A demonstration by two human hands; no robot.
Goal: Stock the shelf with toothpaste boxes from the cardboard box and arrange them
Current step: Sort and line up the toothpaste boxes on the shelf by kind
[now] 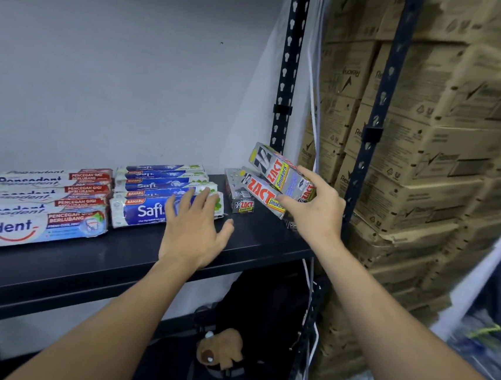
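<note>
Lying flat at the far left of the shelf (253, 239), Pepsodent boxes (36, 209) form a low stack, long sides to the front; just beside them on the right sits a stack of Safi boxes (151, 192), laid the same way; the left hand (193, 230) rests on the right end of the front Safi box, fingers straight and spread, holding nothing (its thumb juts out over bare shelf); further right, apart from the Safi stack, a Zact box (243, 204) lies on the shelf with its end facing forward; above and beside it the right hand (314, 208) grips a Zact pair (278, 174), two boxes one atop the other, tilted, thumb under and fingers curled over the top; whether the lower one touches the lying box I cannot tell; behind them stands a slotted post (288, 71); at the far right, cartons (431, 146) are piled high; under the shelf, a dark bag (262, 307) and a brown plush toy (220, 346).
</note>
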